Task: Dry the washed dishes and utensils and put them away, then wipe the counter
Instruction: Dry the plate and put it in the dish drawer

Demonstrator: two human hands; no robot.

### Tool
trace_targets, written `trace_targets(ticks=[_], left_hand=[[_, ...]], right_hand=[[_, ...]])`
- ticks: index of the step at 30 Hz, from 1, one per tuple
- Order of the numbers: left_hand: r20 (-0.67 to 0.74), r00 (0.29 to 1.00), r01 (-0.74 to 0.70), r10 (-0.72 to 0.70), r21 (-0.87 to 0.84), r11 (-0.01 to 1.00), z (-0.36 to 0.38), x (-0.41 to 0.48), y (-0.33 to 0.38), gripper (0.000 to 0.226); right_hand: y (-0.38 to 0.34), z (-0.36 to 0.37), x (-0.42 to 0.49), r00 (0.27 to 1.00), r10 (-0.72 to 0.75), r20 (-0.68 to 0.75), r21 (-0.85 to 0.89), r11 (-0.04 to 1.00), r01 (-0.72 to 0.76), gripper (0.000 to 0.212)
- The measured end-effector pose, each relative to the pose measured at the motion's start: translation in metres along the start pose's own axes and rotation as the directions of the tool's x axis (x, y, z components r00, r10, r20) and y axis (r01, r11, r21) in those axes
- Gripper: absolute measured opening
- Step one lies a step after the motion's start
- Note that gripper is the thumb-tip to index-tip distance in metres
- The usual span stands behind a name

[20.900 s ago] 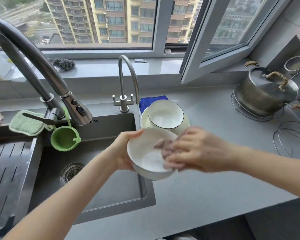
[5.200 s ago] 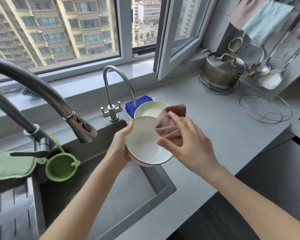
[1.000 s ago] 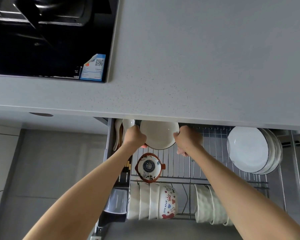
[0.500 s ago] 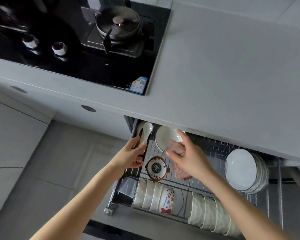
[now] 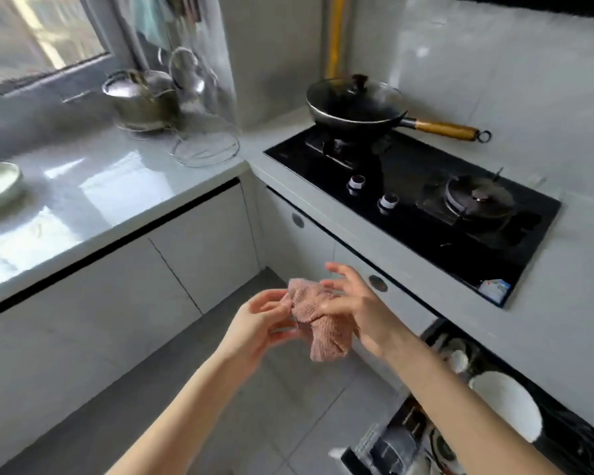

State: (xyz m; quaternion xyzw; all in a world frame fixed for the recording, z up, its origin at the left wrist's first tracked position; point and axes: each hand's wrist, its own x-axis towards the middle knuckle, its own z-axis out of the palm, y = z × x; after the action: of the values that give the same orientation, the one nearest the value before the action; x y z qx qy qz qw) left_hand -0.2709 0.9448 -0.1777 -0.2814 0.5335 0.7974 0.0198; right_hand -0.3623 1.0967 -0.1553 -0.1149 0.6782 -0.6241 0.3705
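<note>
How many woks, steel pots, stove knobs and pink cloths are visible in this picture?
Wok: 1
Steel pot: 1
Stove knobs: 2
Pink cloth: 1
Total: 5

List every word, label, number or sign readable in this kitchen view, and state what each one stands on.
Nothing here can be read.
Sticker on the near corner of the black hob: blue and white print, too blurred to read.
Hob knobs: no legible markings.
</note>
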Motion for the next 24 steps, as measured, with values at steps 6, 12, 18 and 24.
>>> trace_targets(ticks=[6,12,18,24], left_hand=[[-0.27,0.95,-0.172,0.158,-0.029,0.985,-0.162,-0.026,0.08,0.014],[-0.465,0.847,-0.269,0.258,0.045,0.962,-0.295,-0.046,0.141,0.009],[-0.48,0.857,-0.215,0.189,0.002,0.977,-0.401,-0.039,0.187,0.026],[-0.709,0.7,-0.131,0.086,-0.01,0.991,-0.517,0.018,0.203,0.022]], right_hand=[[-0.037,0.172,0.075,0.969,-0.132,0.21,-0.04,0.989,0.143,0.042],[-0.068,0.32,0.124,0.832,-0.182,0.524,-0.244,0.904,0.351,0.048],[-0.091,0.414,0.197,0.858,-0.212,0.468,-0.245,0.901,0.357,0.053],[-0.119,0.474,0.307,0.883,-0.274,0.381,-0.252,0.888,0.384,0.049]])
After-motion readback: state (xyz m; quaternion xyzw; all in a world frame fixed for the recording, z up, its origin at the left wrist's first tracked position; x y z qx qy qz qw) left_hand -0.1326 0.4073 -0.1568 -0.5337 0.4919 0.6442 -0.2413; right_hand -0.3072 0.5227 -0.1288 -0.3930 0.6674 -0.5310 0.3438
